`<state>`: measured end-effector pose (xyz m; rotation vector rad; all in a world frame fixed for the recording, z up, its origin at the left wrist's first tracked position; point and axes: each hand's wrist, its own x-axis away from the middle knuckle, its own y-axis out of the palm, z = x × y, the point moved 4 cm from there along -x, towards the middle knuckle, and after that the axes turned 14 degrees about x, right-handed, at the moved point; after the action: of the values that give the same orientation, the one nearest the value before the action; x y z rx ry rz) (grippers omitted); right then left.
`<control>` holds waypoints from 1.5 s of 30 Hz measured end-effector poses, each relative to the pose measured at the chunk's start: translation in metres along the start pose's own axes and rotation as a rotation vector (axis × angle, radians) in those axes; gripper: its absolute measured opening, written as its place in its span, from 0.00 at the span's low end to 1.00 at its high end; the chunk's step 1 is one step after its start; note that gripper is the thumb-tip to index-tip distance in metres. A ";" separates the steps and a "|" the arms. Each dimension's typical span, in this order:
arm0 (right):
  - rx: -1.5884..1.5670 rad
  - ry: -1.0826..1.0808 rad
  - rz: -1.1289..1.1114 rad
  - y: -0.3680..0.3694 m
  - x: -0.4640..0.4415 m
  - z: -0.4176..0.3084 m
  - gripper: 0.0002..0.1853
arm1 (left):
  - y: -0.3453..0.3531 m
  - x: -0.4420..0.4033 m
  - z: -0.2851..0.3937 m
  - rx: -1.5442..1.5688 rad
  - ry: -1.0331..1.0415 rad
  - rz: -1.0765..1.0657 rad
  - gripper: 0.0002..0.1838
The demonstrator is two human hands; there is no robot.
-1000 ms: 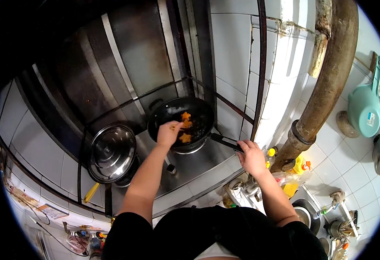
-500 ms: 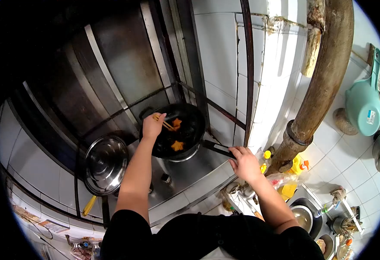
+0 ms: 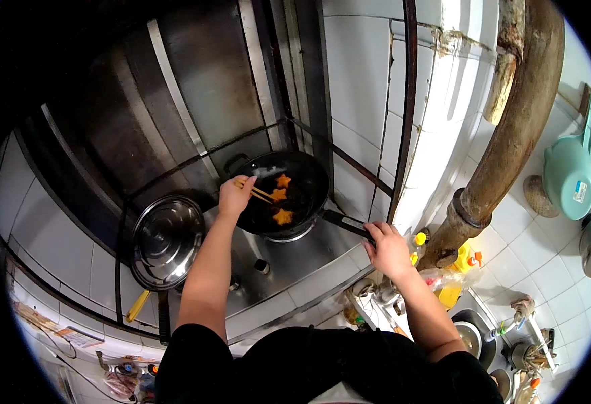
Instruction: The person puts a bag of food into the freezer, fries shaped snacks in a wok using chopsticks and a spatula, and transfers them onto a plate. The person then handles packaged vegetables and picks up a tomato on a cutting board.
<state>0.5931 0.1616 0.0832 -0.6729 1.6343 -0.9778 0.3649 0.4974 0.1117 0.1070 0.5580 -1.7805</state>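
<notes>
A black wok [image 3: 302,172] rests on the stove, with three orange star-shaped pieces [image 3: 283,217] lying in a rough line inside it. Chopsticks [image 3: 262,194] are pinched in my left hand [image 3: 235,195], which is over the wok's left rim. Their tips are beside the middle piece; whether they touch it I cannot tell. My right hand [image 3: 388,250] is wrapped round the end of the wok's black handle [image 3: 344,222], to the right of the wok.
Left of the wok sits a second pan with a shiny lid [image 3: 167,242] and a yellow-handled utensil [image 3: 138,306] beside it. A metal rail [image 3: 349,156] runs round the stove. At right are a thick pipe [image 3: 504,148], bottles [image 3: 418,244], a sink [image 3: 487,347] and a hanging green strainer [image 3: 569,175].
My left hand has drawn back leftward from over the pieces compared with a second ago, chopsticks still in it. My right hand keeps its hold on the handle. The camera view has shifted slightly.
</notes>
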 end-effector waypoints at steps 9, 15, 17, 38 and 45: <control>0.000 -0.001 -0.027 -0.001 -0.004 -0.001 0.23 | 0.021 -0.033 -0.015 -0.025 0.039 0.169 0.18; -0.010 -0.025 -0.016 -0.001 -0.001 0.001 0.23 | 0.062 -0.013 -0.017 -0.035 0.056 0.001 0.19; -0.001 -0.016 -0.025 -0.002 -0.001 0.000 0.23 | 0.061 -0.008 -0.021 0.029 0.075 -0.084 0.19; 0.043 -0.018 -0.004 0.005 0.002 0.000 0.24 | -0.022 0.096 -0.005 0.250 -0.065 0.036 0.13; 0.323 -0.050 -0.051 0.008 -0.011 -0.007 0.24 | -0.060 0.156 0.020 0.086 0.389 0.094 0.07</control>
<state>0.5894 0.1764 0.0829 -0.5154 1.3796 -1.2197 0.2686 0.3614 0.0926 0.5392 0.7400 -1.7000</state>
